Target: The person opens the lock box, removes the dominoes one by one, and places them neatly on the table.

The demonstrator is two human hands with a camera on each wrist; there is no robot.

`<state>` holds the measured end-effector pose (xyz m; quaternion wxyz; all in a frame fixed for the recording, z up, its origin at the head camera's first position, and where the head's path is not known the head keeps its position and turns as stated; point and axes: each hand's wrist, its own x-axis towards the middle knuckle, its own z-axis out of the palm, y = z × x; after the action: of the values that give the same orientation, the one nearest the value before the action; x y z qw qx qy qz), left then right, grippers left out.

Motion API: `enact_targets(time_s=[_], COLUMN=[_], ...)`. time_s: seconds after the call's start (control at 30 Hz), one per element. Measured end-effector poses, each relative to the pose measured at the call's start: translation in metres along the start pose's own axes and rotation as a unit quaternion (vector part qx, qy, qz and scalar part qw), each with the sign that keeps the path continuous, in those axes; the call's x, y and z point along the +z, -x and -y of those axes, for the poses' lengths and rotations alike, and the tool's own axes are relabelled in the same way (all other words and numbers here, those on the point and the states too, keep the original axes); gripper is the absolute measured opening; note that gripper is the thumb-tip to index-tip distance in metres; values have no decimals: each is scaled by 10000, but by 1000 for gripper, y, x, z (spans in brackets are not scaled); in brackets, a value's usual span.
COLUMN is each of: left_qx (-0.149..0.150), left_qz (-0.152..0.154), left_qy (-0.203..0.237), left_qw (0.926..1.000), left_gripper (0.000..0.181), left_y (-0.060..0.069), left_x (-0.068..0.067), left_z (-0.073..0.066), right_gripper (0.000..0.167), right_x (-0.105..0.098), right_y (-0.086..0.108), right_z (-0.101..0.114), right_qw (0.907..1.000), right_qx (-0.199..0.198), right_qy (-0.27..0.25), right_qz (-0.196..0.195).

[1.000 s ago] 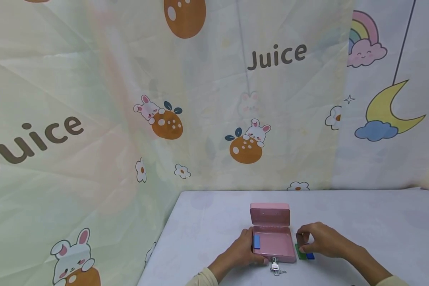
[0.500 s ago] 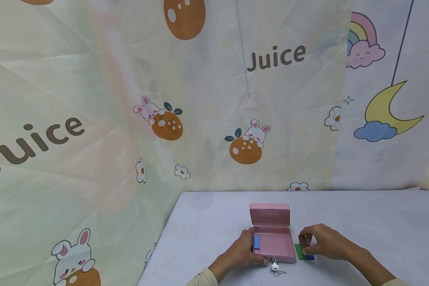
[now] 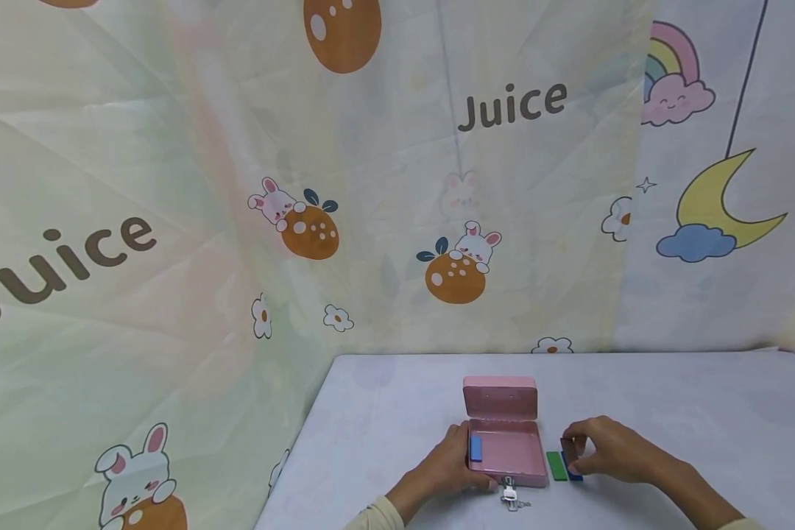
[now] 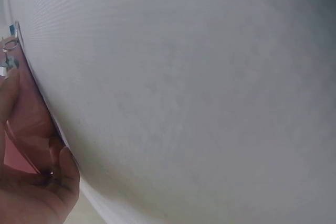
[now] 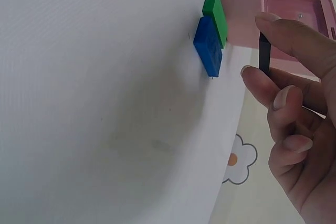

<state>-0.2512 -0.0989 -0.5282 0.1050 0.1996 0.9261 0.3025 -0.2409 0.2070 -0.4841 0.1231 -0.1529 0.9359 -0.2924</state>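
A pink metal box (image 3: 506,450) stands on the table with its lid (image 3: 500,401) raised. My left hand (image 3: 452,467) grips its left side, thumb at the front corner; in the left wrist view the fingers curl against the pink wall (image 4: 32,116). Inside, a light blue block (image 3: 476,449) lies by the left wall. Right of the box, my right hand (image 3: 606,450) pinches a thin black block (image 5: 264,53) between thumb and fingertips, held above the table. Below it a green block (image 3: 556,466) and a dark blue block (image 5: 208,46) lie side by side.
A silver latch with small keys (image 3: 510,495) hangs at the box's front and rests toward the table. The white tabletop (image 3: 384,412) meets a printed cloth backdrop (image 3: 397,316) behind and at the left.
My right hand has shifted a little to the right with the black block, from over the green block to over the dark blue one. The left hand and the box have stayed put.
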Motion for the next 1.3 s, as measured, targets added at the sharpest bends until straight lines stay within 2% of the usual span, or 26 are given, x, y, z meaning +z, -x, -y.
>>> enact_targets(time_s=[0.37,1.0,1.3], left_qx=[-128,-137,-182], left_qz=[46,24,9], left_qy=[-62,-18,10], left_qw=[9999,9999,9998], left_gripper=[102,101,101], left_y=[-1,0,1], left_x=[1,0,1], left_z=[1,0,0], right_gripper=[40,43,38], right_x=[0,2,4], right_y=[0,3,5], right_z=[-9,-20,-24], right_qw=[10000,9999,9998], right_qx=[2,57,61], right_qy=[-81,-94,-42], right_qz=[55,124,187])
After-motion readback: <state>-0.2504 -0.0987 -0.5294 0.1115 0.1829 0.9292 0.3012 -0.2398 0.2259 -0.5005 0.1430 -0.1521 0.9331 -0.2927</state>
